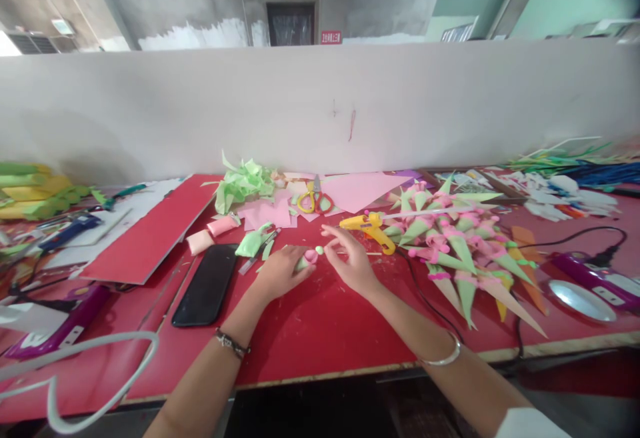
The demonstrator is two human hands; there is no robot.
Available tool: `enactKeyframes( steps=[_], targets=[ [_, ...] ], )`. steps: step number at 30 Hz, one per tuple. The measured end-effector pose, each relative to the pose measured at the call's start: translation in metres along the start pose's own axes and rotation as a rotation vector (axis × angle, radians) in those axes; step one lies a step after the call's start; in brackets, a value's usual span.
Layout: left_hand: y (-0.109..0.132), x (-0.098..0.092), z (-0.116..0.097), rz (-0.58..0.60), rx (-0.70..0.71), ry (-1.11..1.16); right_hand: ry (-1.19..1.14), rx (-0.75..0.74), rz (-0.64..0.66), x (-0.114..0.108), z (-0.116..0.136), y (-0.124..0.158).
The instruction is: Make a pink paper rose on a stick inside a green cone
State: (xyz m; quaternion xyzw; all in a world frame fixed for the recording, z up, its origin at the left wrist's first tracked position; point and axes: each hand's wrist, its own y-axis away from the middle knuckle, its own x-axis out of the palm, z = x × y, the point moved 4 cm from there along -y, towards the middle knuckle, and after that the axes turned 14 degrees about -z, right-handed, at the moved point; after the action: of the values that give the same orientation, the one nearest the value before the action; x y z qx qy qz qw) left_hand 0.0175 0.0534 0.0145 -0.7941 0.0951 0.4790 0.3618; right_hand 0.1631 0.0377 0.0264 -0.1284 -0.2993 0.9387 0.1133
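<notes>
My left hand [283,271] is closed around a small paper cone flower [311,255] with a pink rolled top and pale green lower part, mostly covered by the fingers. Beside its pink end sits a tiny light green ball [320,250]; whether it is stuck on cannot be made out. My right hand [353,261] is at the ball, fingers apart, with a fingertip close to or touching it. Just behind the right hand lies a yellow hot glue gun [370,227]. Green clay in a wrapper [253,242] lies behind my left hand.
A black phone [206,285] lies left of my left arm. Many finished paper cones [450,231] are piled at right. Scissors [316,202], pink paper [355,191] and green paper scraps [245,185] lie along the back. A red board [150,231] stretches across the left; purple power strips [595,278] flank the table.
</notes>
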Motion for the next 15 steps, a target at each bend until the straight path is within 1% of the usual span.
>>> enactKeyframes(
  steps=[2,3,5,7,9,10,11,12,13,15],
  targets=[
    [-0.001,-0.001,-0.002,0.023,0.062,-0.039,0.071,-0.048,-0.042,-0.003,0.002,-0.001],
    [-0.001,-0.003,0.000,0.012,0.069,-0.057,0.104,-0.070,-0.055,-0.004,0.003,-0.001],
    [-0.003,-0.009,0.008,-0.074,0.027,-0.105,0.145,-0.094,-0.058,-0.004,0.003,-0.001],
    [-0.004,-0.020,0.024,-0.235,-0.091,-0.207,0.155,-0.103,-0.047,-0.003,0.004,-0.001],
    [0.001,-0.032,0.046,-0.409,-0.268,-0.370,0.152,-0.110,-0.033,-0.003,0.004,0.000],
    [0.005,-0.037,0.056,-0.460,-0.349,-0.457,0.152,-0.116,-0.029,-0.002,0.005,0.000],
    [0.008,-0.040,0.066,-0.472,-0.416,-0.532,0.151,-0.121,-0.027,-0.002,0.005,0.000],
    [0.012,-0.041,0.076,-0.444,-0.469,-0.583,0.150,-0.124,-0.024,-0.002,0.006,0.000],
    [0.014,-0.040,0.083,-0.384,-0.502,-0.604,0.147,-0.125,-0.019,-0.002,0.006,0.000],
    [0.016,-0.036,0.092,-0.271,-0.501,-0.584,0.140,-0.127,-0.006,-0.001,0.006,0.000]
  ],
)
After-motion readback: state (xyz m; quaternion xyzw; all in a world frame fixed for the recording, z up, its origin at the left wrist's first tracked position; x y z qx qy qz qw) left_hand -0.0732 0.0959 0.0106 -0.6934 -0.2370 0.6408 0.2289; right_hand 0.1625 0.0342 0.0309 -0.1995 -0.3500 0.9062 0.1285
